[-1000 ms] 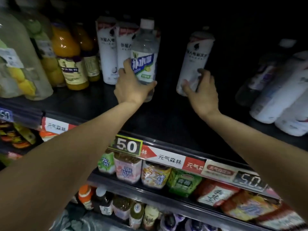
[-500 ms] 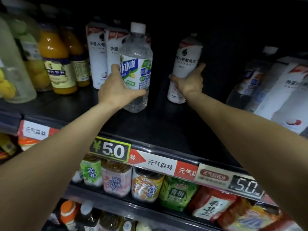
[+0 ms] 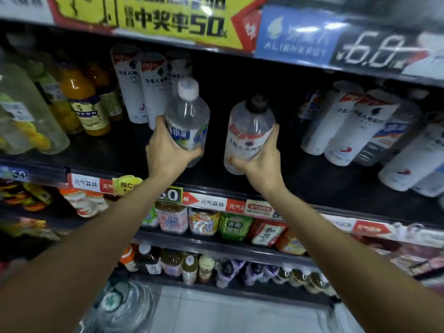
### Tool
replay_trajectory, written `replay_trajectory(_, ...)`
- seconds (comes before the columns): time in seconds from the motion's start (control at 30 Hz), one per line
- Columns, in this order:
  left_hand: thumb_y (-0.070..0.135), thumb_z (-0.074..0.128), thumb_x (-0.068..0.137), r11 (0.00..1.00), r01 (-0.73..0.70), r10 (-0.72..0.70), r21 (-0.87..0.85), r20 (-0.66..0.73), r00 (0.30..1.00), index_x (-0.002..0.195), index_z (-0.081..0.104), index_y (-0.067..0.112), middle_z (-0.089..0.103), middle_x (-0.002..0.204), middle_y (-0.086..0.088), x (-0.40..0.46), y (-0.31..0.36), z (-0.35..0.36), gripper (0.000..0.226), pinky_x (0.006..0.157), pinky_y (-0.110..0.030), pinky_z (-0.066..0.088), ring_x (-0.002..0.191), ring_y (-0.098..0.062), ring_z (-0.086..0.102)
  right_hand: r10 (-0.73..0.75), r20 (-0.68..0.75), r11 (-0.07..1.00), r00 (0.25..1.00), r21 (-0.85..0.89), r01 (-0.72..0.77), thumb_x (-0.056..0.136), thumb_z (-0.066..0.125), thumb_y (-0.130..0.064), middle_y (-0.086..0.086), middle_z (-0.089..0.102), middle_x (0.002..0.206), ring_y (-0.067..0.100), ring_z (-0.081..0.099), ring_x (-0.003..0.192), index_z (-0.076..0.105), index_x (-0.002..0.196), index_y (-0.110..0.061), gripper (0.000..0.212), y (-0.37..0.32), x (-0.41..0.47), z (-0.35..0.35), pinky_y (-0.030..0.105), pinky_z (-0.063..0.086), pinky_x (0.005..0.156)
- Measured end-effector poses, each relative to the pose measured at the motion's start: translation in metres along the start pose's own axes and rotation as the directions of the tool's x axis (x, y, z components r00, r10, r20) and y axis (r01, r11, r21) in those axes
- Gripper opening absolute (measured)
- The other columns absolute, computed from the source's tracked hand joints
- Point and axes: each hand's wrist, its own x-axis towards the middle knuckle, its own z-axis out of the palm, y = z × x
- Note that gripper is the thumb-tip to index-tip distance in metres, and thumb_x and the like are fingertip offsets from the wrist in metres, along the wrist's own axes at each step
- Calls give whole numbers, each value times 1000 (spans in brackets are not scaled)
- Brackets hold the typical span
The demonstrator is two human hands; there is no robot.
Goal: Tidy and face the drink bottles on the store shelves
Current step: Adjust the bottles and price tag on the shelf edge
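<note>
My left hand [image 3: 168, 153] grips a clear water bottle [image 3: 188, 111] with a white cap and a blue-green label, held above the dark shelf [image 3: 312, 183]. A little to its right, my right hand [image 3: 260, 162] is wrapped around the lower part of a white-labelled bottle [image 3: 249, 131] with a dark cap, also lifted off the shelf and leaning toward me. Both bottles hover over the open middle stretch of the shelf. Behind the water bottle stand matching white bottles [image 3: 141, 85].
Orange juice bottles [image 3: 84, 102] and clear lemon-drink bottles [image 3: 21, 121] fill the shelf's left end. White bottles [image 3: 355, 126] lean at the right end. Price strips [image 3: 211, 201] line the shelf edge, with smaller drinks [image 3: 204, 223] on lower shelves. An upper shelf edge [image 3: 295, 37] hangs above.
Both bottles came forward off the shelf toward me. My right hand slid from the white bottle's side to a full grip low on it. The camera tilted up.
</note>
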Motion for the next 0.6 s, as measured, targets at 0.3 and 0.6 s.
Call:
replay_trajectory(0.3, 42, 78, 68, 949, -161, 213, -271, 177, 961, 108, 41, 38, 55, 104, 17, -92, 55, -75, 54, 79, -18, 46, 97, 2, 56, -80, -5, 997, 997, -5, 80, 68, 85, -22, -8, 46, 126, 9, 47, 120, 33, 125, -45, 80, -75, -96, -57, 19, 40, 97)
replay_trajectory(0.6, 49, 83, 59, 954, -87, 164, -286, 260, 952, 116, 46, 43, 60, 110, 29, -152, 156, -150, 68, 85, -13, 47, 104, 8, 58, 199, 53, 966, 979, 158, -205, 58, 90, -13, -9, 53, 122, 3, 56, 112, 34, 124, -27, 88, -172, -160, -156, 18, 50, 85)
